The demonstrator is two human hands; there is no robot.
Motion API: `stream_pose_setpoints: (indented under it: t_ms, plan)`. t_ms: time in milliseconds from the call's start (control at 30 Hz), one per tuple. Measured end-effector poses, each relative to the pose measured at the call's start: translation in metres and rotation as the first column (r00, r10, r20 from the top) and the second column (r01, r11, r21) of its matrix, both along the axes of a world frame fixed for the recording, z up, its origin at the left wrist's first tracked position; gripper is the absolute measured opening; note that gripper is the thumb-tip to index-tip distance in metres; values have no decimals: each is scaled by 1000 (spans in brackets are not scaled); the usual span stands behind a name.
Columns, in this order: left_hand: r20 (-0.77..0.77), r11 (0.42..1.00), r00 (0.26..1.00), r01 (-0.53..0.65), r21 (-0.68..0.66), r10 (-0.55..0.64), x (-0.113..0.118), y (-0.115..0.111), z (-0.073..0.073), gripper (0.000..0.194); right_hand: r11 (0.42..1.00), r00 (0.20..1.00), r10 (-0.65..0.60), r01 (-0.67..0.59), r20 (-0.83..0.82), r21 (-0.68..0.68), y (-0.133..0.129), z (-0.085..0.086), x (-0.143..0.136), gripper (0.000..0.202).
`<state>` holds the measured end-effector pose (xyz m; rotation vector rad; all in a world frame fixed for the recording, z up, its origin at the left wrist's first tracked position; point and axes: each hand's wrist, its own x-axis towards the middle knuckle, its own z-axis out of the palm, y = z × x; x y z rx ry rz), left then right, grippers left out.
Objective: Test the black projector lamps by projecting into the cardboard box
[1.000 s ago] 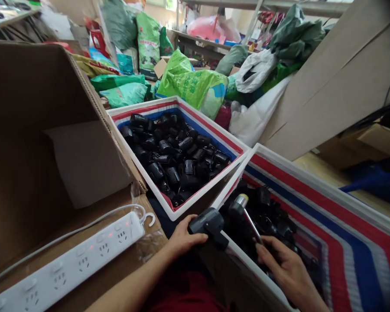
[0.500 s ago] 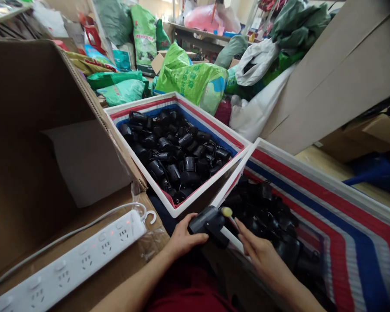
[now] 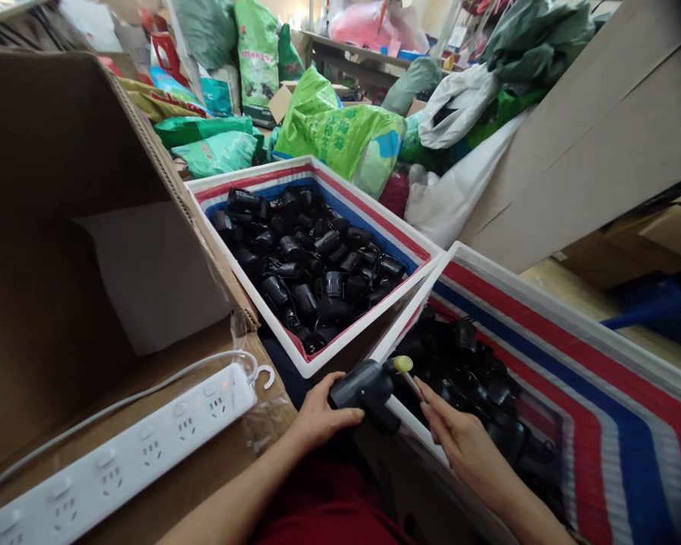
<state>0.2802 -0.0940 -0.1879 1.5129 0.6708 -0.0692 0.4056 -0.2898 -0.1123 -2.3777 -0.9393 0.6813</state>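
Note:
My left hand (image 3: 321,415) is wrapped round the barrel of a black plastic housing (image 3: 364,384), shaped like a hair dryer body with a short stub pointing down to the right. Between the closed fingers of my right hand (image 3: 459,435) is a thin stick with a rounded yellow tip (image 3: 402,364). That tip sits just beside the housing's right end; whether they touch I cannot tell. Black cylindrical parts (image 3: 329,284) fill the crate ahead, and more dark parts (image 3: 471,371) lie in the crate on the right.
The white-rimmed crate (image 3: 244,291) ahead and the striped-lined crate (image 3: 613,424) at right meet at a corner. On the left, a white power strip (image 3: 125,462) lies on cardboard by an open carton (image 3: 45,227). Behind are green bags (image 3: 334,129) and a leaning board (image 3: 595,136).
The stick in my right hand has shifted slightly to the right and up, away from the housing's end. My left hand keeps its hold on the housing.

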Motion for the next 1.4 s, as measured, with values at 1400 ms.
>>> stream_pose_setpoints:
  t_ms: [1400]
  plan:
    - [14,856,989,120,503,-146,-7,-19,-7,74,995,997,-78,79,-26,61,5,1,2,53]
